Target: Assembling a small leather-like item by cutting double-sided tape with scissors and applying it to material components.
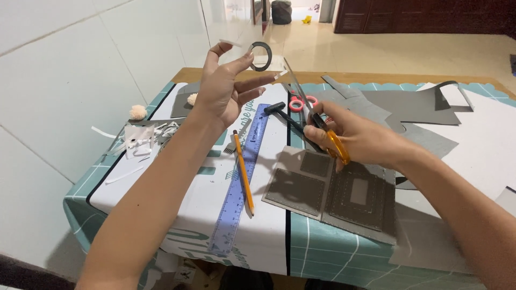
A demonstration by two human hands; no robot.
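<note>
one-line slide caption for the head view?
Left hand lifts a tape roll while right hand holds orange-handled scissors above stitched grey pieces.

You are at home, at a craft table (161,236) with a teal and white cloth. Under your hands lie grey sheets (414,104), a blue ruler (239,180) and a pencil (243,172). Beyond your hands a shiny tiled floor (408,51) leads to dark wooden doors (424,16).

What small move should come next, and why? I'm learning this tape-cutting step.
Probably close the orange-handled scissors on the clear tape strip: the left hand holds the dark tape roll raised with the strip pulled out, and the right hand has the open blades at it.
</note>
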